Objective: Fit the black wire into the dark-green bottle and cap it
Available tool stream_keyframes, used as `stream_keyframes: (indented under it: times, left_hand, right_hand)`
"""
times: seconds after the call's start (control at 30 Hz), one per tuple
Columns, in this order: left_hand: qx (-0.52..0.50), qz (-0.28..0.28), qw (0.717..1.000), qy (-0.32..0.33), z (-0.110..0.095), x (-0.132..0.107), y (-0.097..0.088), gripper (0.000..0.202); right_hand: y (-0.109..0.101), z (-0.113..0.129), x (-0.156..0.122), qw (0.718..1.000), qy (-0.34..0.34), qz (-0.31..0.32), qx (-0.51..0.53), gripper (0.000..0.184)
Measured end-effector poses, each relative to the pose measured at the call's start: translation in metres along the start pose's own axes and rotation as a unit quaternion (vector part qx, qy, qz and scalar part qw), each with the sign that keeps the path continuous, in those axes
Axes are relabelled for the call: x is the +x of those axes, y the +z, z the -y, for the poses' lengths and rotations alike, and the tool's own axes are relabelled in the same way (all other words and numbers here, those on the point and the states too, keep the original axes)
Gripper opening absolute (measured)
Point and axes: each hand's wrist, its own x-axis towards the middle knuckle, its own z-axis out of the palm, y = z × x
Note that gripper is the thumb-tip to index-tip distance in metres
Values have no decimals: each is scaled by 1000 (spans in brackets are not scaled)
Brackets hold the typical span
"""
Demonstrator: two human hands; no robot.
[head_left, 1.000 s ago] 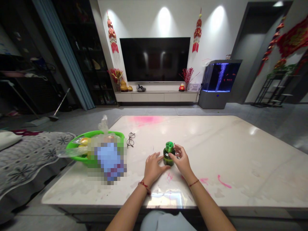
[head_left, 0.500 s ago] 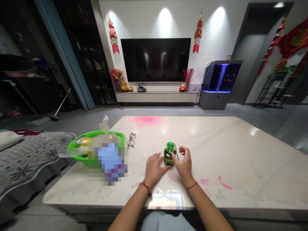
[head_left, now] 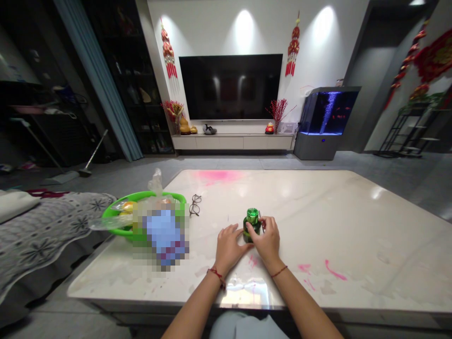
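Observation:
A small dark green bottle (head_left: 246,234) with a shiny green cap (head_left: 252,214) stands upright on the pale marble-look table (head_left: 328,226). My left hand (head_left: 228,248) curls around the left side of its base, thumb in front and fingers behind. From the right, my right hand (head_left: 267,241) closes on the bottle below the cap, with the thumb across its front. My right fingertips behind the bottle are partly hidden. A thin dark stick (head_left: 260,215) shows just behind it, beside my right fingers.
Left of my hands lie eyeglasses (head_left: 195,205). Farther left, a green basket (head_left: 108,226) holds bagged fruit, beside a pixelated blue item (head_left: 165,238). Pink smears (head_left: 334,270) mark the tabletop. Beyond the table are a television (head_left: 231,87) and a lit fish tank (head_left: 325,113).
My right hand has moved slightly left and its raised fingers have closed in on the bottle. My left hand stays around the base. The view has shifted slightly.

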Motion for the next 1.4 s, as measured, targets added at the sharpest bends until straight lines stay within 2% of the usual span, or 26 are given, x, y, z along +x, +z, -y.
stream_keyframes:
  times: [0.2,0.4,0.73,1.13,1.4]
  left_hand:
    - [2,-8,1000,6,-1,0,-1,48]
    - [3,-3,1000,3,-1,-1,-1,50]
    - [5,-9,1000,6,-1,-1,-1,50]
    - [8,-14,1000,13,-1,0,-1,51]
    - [9,-18,1000,13,-1,0,0,49]
  right_hand:
    - [-4,-2,-1,999,3,22,24,18]
    - [-4,-6,-2,999,2,25,46,15]
    - [-4,-4,-2,999,9,27,43,22]
    - [-5,-6,-2,998,7,38,57,17]
    - [-2,-8,-3,998,7,30,59,27]
